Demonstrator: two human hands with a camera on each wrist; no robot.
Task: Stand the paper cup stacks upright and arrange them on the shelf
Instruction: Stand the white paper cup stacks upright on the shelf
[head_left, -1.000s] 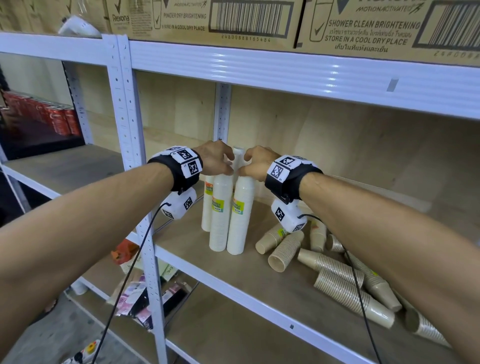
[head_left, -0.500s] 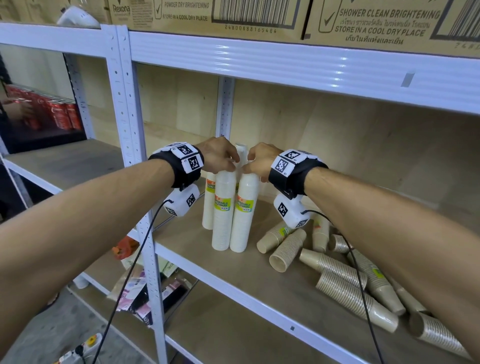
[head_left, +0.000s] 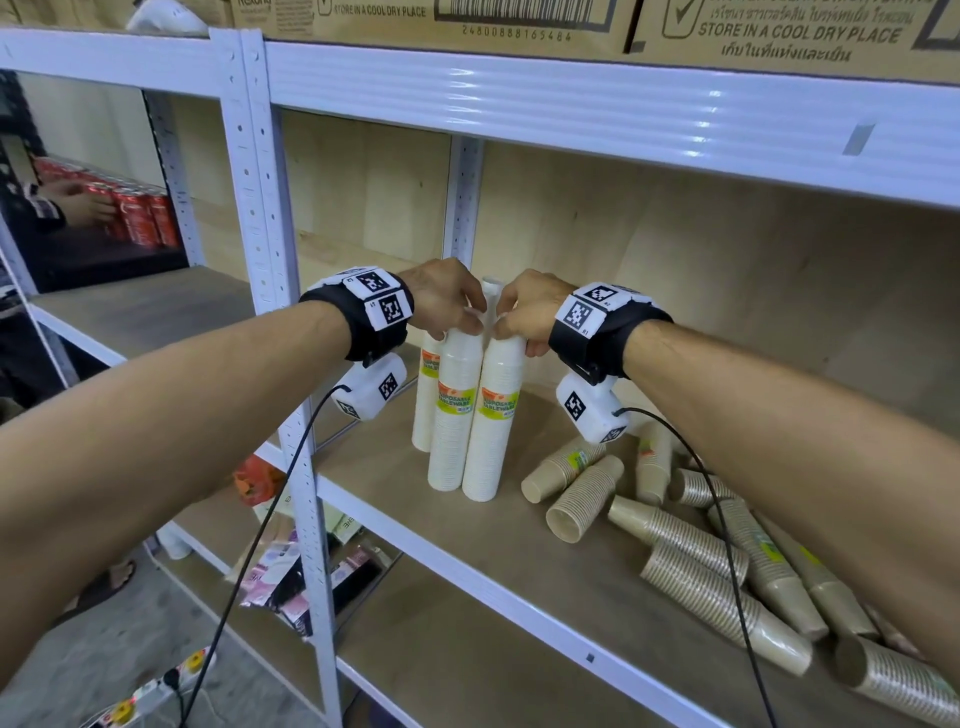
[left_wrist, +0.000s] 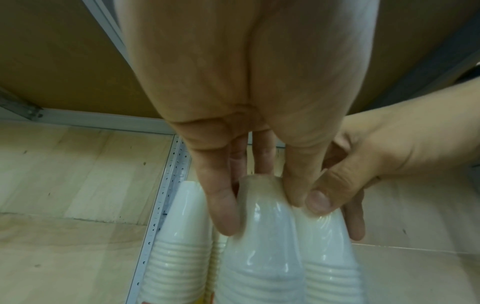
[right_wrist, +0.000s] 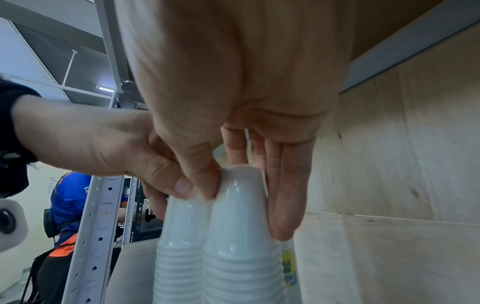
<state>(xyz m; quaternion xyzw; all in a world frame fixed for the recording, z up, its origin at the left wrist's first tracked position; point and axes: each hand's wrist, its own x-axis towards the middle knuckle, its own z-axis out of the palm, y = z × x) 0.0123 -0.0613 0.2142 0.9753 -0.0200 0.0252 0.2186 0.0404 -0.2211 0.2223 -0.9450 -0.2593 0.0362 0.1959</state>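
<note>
Several white paper cup stacks stand upright, bases up, at the left end of the wooden shelf (head_left: 395, 525). My left hand (head_left: 457, 322) grips the top of the front-left white stack (head_left: 451, 415), thumb and fingers curled round it (left_wrist: 259, 226). Close beside it, my right hand (head_left: 511, 325) pinches the top of the front-right white stack (head_left: 493, 421), which the right wrist view shows between thumb and fingers (right_wrist: 239, 226). The two stacks touch side by side. Another white stack (head_left: 423, 395) stands behind them on the left. Brown cup stacks (head_left: 696, 566) lie tipped over on the shelf's right part.
A white upright post (head_left: 270, 312) borders the shelf on the left, and a steel beam (head_left: 571, 109) with cardboard boxes runs overhead. Red cans (head_left: 140, 213) fill the neighbouring bay. Packets lie on the lower shelf (head_left: 311, 577). Wrist cables hang down. Another person (right_wrist: 67, 205) works behind the rack.
Both hands have kept hold of the tops of the two front white stacks. The stacks stand in the same place; only my viewpoint has shifted slightly.
</note>
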